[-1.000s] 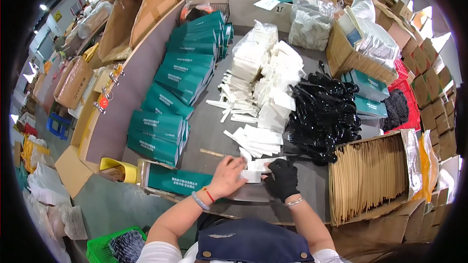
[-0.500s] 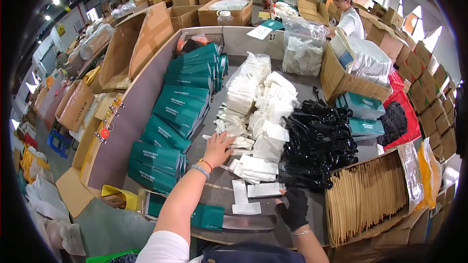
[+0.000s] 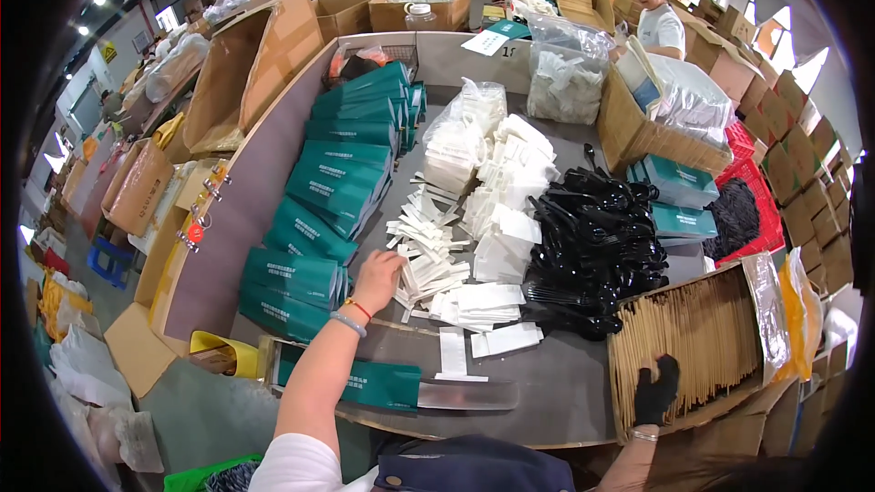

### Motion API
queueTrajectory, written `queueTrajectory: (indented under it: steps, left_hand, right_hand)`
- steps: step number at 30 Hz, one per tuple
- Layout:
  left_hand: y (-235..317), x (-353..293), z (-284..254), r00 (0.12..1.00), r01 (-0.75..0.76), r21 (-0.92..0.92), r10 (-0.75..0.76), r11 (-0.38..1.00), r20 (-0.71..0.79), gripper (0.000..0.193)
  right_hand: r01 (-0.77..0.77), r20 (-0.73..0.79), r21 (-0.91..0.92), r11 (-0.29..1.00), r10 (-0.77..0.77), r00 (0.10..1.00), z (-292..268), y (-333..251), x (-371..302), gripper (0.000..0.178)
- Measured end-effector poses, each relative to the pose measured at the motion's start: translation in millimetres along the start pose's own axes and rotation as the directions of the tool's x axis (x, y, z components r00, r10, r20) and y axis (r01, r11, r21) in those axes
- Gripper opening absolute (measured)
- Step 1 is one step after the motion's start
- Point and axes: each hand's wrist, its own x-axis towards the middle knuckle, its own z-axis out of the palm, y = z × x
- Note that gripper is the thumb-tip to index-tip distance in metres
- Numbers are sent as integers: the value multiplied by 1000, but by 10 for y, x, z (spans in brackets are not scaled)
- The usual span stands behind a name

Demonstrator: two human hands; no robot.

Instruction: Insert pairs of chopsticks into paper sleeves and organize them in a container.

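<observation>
My left hand (image 3: 378, 281) is at the left edge of a loose pile of narrow white paper packets (image 3: 427, 255). Its fingers are bent and pressed together; whatever may be between them is hidden. Over at the right, my right hand (image 3: 656, 392), in a black fingerless glove, reaches onto wooden chopsticks (image 3: 688, 351) in an open carton, thumb and fingers apart. White folded napkins (image 3: 476, 306) lie between the packets and a heap of black plastic spoons (image 3: 592, 255). A green printed sleeve (image 3: 383, 384) rests in a shallow metal tray (image 3: 469, 395) near the front edge.
Stacks of green sleeves (image 3: 333, 182) line the left side wall. Bagged white packets (image 3: 565, 82) stand at the back, beside a carton (image 3: 652, 141) of plastic bags. A red crate (image 3: 761, 210) is at the right. A person in a white shirt (image 3: 661, 29) stands beyond.
My right hand has left the napkins at the front and moved right onto the chopsticks. My left hand has drawn back leftward, its fingers now bent; the narrow packets have been spread about.
</observation>
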Motion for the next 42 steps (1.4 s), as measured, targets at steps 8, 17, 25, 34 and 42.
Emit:
queueTrajectory:
  steps: [8, 17, 25, 34, 42]
  left_hand:
    - [162, -88, -311, 1000, -18, 162, 15, 987, 18, 6]
    - [1059, -710, -250, 937, 326, -268, -273, 907, 218, 14]
    - [996, -741, -310, 959, 244, 8, -242, 970, 144, 13]
    - [1432, -662, -134, 833, 125, -212, 13, 969, 552, 11]
    - [1438, -451, -43, 895, 42, -147, 28, 988, 445, 10]
  right_hand:
    - [-280, 193, -477, 833, 410, 892, -412, 867, 168, 26]
    - [-407, 165, -419, 812, 509, 845, -340, 659, 317, 28]
    - [-476, -128, 249, 844, 516, 847, -260, 1701, 42, 42]
    - [-225, 174, 594, 772, 149, 973, 438, -784, -668, 15]
    - [-140, 185, 677, 722, 18, 983, 874, -624, -599, 5]
